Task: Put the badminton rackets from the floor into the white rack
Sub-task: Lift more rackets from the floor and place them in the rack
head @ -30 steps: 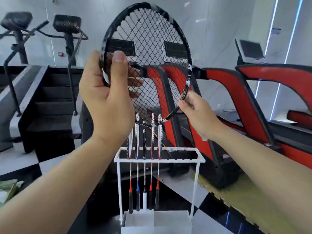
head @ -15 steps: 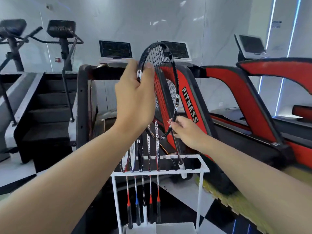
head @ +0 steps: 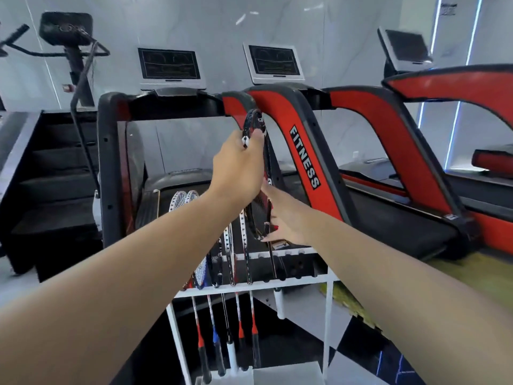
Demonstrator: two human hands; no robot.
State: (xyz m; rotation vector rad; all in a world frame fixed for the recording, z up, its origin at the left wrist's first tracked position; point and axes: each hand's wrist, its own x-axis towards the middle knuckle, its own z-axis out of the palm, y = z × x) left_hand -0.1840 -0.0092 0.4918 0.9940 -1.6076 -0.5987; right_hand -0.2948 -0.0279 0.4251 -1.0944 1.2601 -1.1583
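Observation:
I hold a black badminton racket point(head: 256, 218) edge-on and upright above the white rack point(head: 299, 280). My left hand point(head: 238, 170) pinches the top of its frame. My right hand point(head: 286, 220) grips the frame's lower part. Its shaft runs down through a slot at the rack's top rail, and its white handle point(head: 279, 302) hangs below the rail. Several other rackets point(head: 230, 262) stand in slots to the left, handles down. My forearms hide part of the rack's left side.
Red and black treadmills point(head: 305, 151) with screens stand right behind the rack. A black stair machine point(head: 55, 168) is at the left. The floor is black-and-white tiles, with a yellow-green mat point(head: 466, 276) at the right.
The racket has turned from face-on to edge-on and dropped lower, its handle passing down through the rack's top rail. Both hands have moved down and forward with it.

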